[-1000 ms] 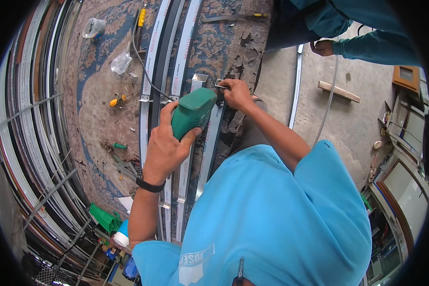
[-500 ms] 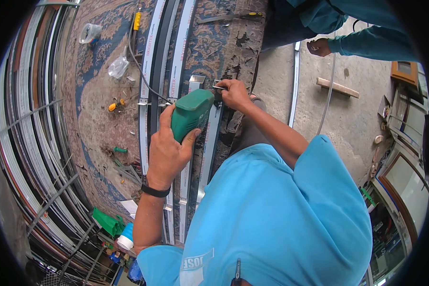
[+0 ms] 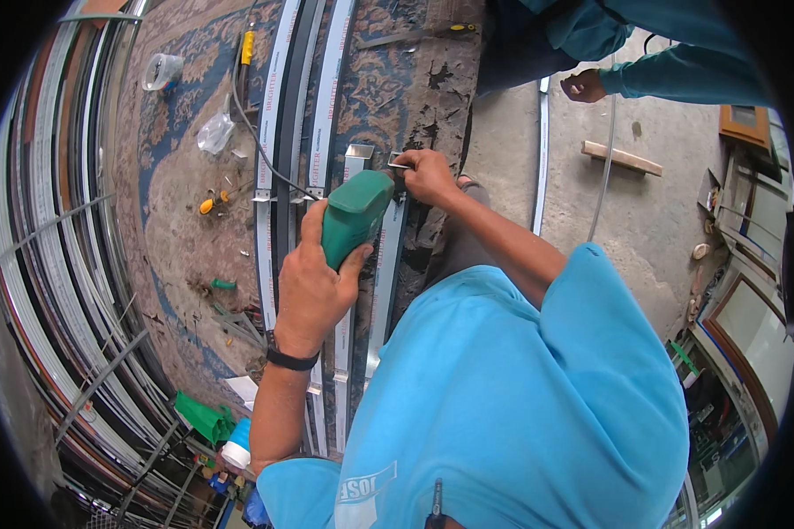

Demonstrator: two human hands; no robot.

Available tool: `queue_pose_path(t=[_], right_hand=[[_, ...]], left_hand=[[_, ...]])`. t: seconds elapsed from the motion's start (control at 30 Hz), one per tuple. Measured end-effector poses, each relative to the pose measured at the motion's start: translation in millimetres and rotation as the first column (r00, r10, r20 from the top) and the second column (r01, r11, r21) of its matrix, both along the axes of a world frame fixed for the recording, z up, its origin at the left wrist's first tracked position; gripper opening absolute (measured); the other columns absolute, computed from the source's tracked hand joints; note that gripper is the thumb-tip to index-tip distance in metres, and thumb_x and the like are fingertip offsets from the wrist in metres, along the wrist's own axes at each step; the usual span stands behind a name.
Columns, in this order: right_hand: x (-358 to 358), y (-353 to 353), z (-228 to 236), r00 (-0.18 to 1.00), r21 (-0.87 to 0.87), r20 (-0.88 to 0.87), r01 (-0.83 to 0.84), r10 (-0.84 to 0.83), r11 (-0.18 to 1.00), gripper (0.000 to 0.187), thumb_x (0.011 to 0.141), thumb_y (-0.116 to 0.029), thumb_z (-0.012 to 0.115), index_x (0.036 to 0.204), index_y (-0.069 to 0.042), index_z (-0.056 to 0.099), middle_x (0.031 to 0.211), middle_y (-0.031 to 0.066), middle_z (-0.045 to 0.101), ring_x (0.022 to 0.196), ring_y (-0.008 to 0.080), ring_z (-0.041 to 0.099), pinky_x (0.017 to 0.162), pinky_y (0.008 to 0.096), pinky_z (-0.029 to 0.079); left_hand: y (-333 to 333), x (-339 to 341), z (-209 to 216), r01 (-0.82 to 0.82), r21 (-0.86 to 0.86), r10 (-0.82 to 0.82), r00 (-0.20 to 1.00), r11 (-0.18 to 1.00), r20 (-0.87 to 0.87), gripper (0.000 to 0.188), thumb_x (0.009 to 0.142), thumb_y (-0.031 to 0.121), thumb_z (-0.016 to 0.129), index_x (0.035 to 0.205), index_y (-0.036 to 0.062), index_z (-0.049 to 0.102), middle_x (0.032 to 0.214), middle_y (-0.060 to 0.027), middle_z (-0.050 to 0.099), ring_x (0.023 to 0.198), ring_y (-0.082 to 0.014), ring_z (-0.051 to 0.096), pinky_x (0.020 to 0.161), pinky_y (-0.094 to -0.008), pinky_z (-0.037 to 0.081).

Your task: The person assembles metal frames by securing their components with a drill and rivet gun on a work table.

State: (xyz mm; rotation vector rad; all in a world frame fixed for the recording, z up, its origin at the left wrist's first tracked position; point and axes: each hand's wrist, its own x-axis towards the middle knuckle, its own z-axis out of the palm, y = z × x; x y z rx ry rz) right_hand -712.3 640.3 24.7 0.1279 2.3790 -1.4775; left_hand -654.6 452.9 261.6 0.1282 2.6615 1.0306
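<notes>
My left hand (image 3: 310, 291) is wrapped round the body of a green power tool (image 3: 355, 216), whose working end is hidden. A black cable (image 3: 269, 157) runs up and left from beside it. At the far side of the tool, my right hand (image 3: 432, 179) is closed, its fingertips pinching the end of a silver metal profile or small piece (image 3: 398, 160); I cannot tell which. Beneath the tool, a film-covered metal profile (image 3: 385, 286) stretches toward me. Just left of the pinched end is another profile's open, hollow end (image 3: 359, 152).
Long profiles (image 3: 326, 106) lie on a worn patterned carpet (image 3: 181, 291). Around them are a yellow-handled tool (image 3: 247, 48), a plastic cup (image 3: 161, 72) and a yellow screwdriver (image 3: 208, 205). A rack of long bars (image 3: 53, 238) stands left. Another person's hand (image 3: 584, 85) is at upper right, near a wooden block (image 3: 622, 159).
The view has shifted slightly. The green tool sits a little lower and tilts slightly differently; both hands keep their holds.
</notes>
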Motion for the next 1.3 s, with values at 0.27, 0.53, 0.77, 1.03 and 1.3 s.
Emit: queue_pose_path(t=[0.27, 0.53, 0.77, 1.03, 1.3], right_hand=[[16.0, 13.9, 0.2, 0.838, 0.158, -0.514, -0.114, 0.180, 0.981, 0.019, 0.091, -0.010, 0.071, 0.110, -0.007, 0.075, 0.102, 0.0130, 0.070, 0.093, 0.0336, 0.070, 0.078, 0.0425, 0.057], [-27.2, 31.6, -2.1, 0.826, 0.139, -0.562, 0.129, -0.029, 0.982, 0.013, 0.087, -0.012, 0.073, 0.100, -0.012, 0.074, 0.091, 0.0089, 0.066, 0.089, 0.0309, 0.069, 0.074, 0.0406, 0.056], [-65.5, 37.3, -30.5, 0.893, 0.191, -0.449, 0.131, -0.032, 0.973, 0.012, 0.085, -0.021, 0.075, 0.095, -0.013, 0.074, 0.091, 0.0069, 0.068, 0.089, 0.0296, 0.069, 0.076, 0.0423, 0.056], [-66.2, 41.7, -31.3, 0.919, 0.164, -0.394, 0.099, -0.027, 0.981, 0.012, 0.085, -0.022, 0.075, 0.096, -0.016, 0.075, 0.092, 0.0050, 0.069, 0.091, 0.0283, 0.069, 0.076, 0.0417, 0.056], [-68.4, 43.6, -32.1, 0.913, 0.163, -0.407, 0.082, -0.009, 0.983, 0.012, 0.085, -0.021, 0.075, 0.095, -0.015, 0.075, 0.093, 0.0056, 0.068, 0.092, 0.0285, 0.069, 0.076, 0.0422, 0.056]], left_hand=[[-10.2, -0.3, 42.8, -0.052, -0.018, 0.052, 0.998, 0.998, 0.024, 0.073, 0.088, 0.018, 0.081, 0.149, 0.0043, 0.044, 0.114, -0.0240, 0.073, 0.103, -0.0418, 0.074, 0.084, -0.0452, 0.059], [-13.5, -24.0, 32.6, -0.049, -0.054, 0.041, 0.991, 0.997, -0.129, 0.069, 0.091, 0.019, 0.079, 0.149, 0.0034, 0.045, 0.114, -0.0231, 0.073, 0.101, -0.0380, 0.075, 0.083, -0.0435, 0.058], [11.7, -70.9, 0.3, -0.040, -0.014, 0.040, 0.999, 0.999, -0.011, 0.070, 0.092, 0.031, 0.078, 0.148, 0.0018, 0.047, 0.103, -0.0210, 0.074, 0.094, -0.0326, 0.075, 0.082, -0.0398, 0.057], [18.9, -96.5, -21.6, -0.011, 0.018, 0.010, 0.999, 1.000, 0.045, 0.067, 0.093, 0.031, 0.078, 0.145, 0.0024, 0.047, 0.098, -0.0207, 0.075, 0.083, -0.0316, 0.076, 0.072, -0.0390, 0.058], [27.3, -109.5, -23.0, 0.050, 0.002, -0.050, 0.998, 0.999, -0.031, 0.066, 0.092, 0.029, 0.078, 0.142, 0.0007, 0.046, 0.093, -0.0260, 0.073, 0.078, -0.0399, 0.075, 0.067, -0.0443, 0.058]])
